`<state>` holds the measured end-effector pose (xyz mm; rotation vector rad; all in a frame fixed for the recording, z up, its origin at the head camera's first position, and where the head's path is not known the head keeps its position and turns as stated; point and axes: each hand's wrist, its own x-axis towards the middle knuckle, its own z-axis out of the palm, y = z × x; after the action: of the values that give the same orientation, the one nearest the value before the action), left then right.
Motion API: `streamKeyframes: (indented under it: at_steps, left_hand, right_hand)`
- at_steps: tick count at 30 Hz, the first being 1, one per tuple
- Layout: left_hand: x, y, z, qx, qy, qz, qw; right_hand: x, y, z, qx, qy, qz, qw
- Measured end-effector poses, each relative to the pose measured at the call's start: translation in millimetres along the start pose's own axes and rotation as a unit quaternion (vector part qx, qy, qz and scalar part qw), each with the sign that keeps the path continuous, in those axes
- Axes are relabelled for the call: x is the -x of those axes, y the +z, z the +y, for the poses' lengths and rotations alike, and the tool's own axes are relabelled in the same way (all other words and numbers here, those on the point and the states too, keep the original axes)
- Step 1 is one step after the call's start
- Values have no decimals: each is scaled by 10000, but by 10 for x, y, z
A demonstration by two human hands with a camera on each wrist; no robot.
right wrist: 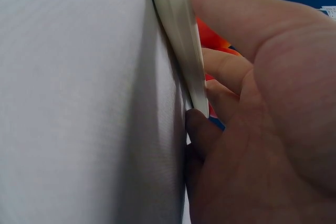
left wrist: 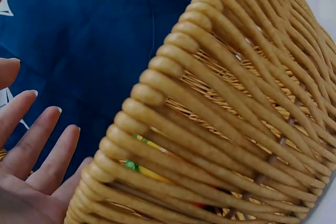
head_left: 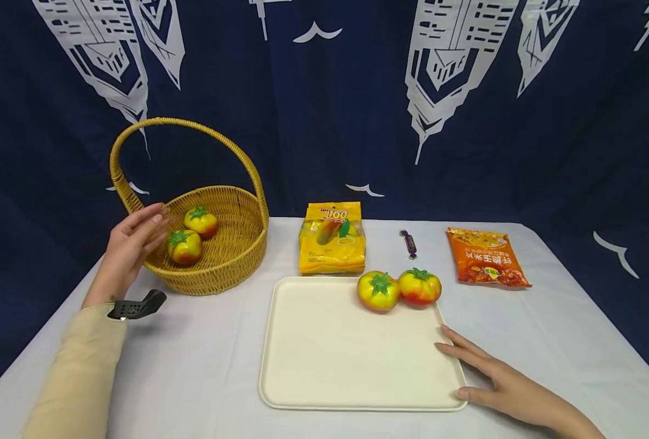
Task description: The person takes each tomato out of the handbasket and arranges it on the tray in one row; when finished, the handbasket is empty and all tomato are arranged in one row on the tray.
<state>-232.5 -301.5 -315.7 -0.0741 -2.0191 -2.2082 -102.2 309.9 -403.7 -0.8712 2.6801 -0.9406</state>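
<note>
Before a curtain (head_left: 324, 122), on a table (head_left: 193, 366), we see a tray (head_left: 357, 366) and, to its left, a basket (head_left: 209, 283). At the basket's left rim we find the left hand (head_left: 134, 241), fingers loosely extended, holding nothing, while the right hand (head_left: 505, 387), fingers spread, touches the tray's right edge. We spot a yellow bag (head_left: 332, 238) behind the tray, an orange bag (head_left: 488, 257) farther right, two tomatoes (head_left: 407, 289) at the tray's far right corner, two more tomatoes (head_left: 191, 239) in the basket, and a candy (head_left: 409, 244) between the bags.
</note>
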Motion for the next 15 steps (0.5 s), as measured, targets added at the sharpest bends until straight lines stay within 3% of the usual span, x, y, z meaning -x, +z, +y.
streamKeyframes:
  at_steps: [6, 11, 15]
  left_hand:
    - [-52, 1, 43, -842, -403, -151, 9955]
    - [-102, -30, 63, -1819, -746, -642, 9784]
    - [-140, -43, 63, -2173, -781, -881, 9690]
  right_hand:
    - [-1, -13, 5, -24, -38, 8, 10000]
    - [-4, -5, 1, -39, 2, -18, 10000]
    - [-1, -8, -1, -1, 13, -16, 10000]
